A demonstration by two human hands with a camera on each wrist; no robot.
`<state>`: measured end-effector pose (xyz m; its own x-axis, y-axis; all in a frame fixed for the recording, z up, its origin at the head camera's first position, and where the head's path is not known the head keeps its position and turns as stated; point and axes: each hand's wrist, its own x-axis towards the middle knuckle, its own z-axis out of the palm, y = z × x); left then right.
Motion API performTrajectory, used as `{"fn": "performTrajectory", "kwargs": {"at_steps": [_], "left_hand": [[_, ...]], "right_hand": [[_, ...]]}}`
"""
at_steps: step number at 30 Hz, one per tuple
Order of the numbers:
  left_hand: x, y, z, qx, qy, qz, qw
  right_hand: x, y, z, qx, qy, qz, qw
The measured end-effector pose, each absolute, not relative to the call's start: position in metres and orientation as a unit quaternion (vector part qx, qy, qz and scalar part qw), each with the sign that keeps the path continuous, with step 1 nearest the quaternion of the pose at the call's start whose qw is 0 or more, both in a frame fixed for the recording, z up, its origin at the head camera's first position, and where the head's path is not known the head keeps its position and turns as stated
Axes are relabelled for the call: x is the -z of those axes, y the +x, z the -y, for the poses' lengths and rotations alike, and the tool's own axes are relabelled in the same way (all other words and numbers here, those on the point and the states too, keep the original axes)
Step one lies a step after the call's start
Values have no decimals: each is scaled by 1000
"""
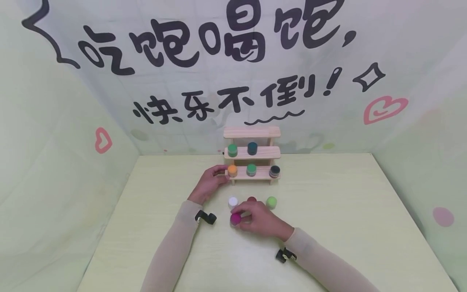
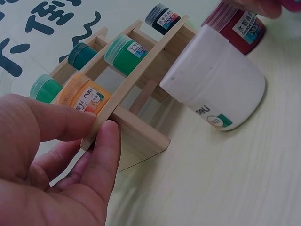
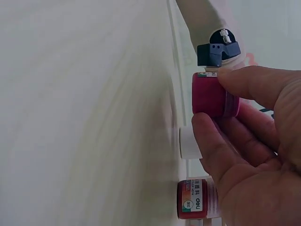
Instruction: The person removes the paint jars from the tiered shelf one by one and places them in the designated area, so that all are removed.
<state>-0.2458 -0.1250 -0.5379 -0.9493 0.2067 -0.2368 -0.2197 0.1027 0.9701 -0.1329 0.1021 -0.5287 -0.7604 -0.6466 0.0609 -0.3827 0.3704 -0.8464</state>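
My right hand (image 1: 260,219) pinches a magenta paint jar (image 1: 235,219) between thumb and fingers; in the right wrist view the jar (image 3: 209,95) appears apart from the tabletop. With my left hand (image 1: 208,184) I grip the left end of the small wooden tiered rack (image 1: 251,152), thumb and fingers around its lowest shelf, beside an orange paint jar (image 2: 87,96). A white jar (image 1: 233,202), a dark red jar (image 3: 193,198) and a light green jar (image 1: 271,202) stand in a row on the table before the rack. My right hand partly hides the red one in the head view.
On the rack's bottom step sit the orange jar, a green jar (image 1: 251,169) and a black jar (image 1: 275,171). The middle step carries another green jar (image 1: 232,150) and a dark teal jar (image 1: 252,148). A printed cloth backdrop (image 1: 204,138) rises behind the table (image 1: 328,211).
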Motion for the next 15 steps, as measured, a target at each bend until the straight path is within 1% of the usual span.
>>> {"fn": "performTrajectory", "kwargs": {"at_steps": [7, 15], "left_hand": [[539, -246, 126, -671, -6, -724, 162], [538, -246, 126, -662, -2, -732, 162]], "right_hand": [[534, -133, -96, 458, -302, -819, 170], [537, -133, -94, 456, -300, -820, 175]]}}
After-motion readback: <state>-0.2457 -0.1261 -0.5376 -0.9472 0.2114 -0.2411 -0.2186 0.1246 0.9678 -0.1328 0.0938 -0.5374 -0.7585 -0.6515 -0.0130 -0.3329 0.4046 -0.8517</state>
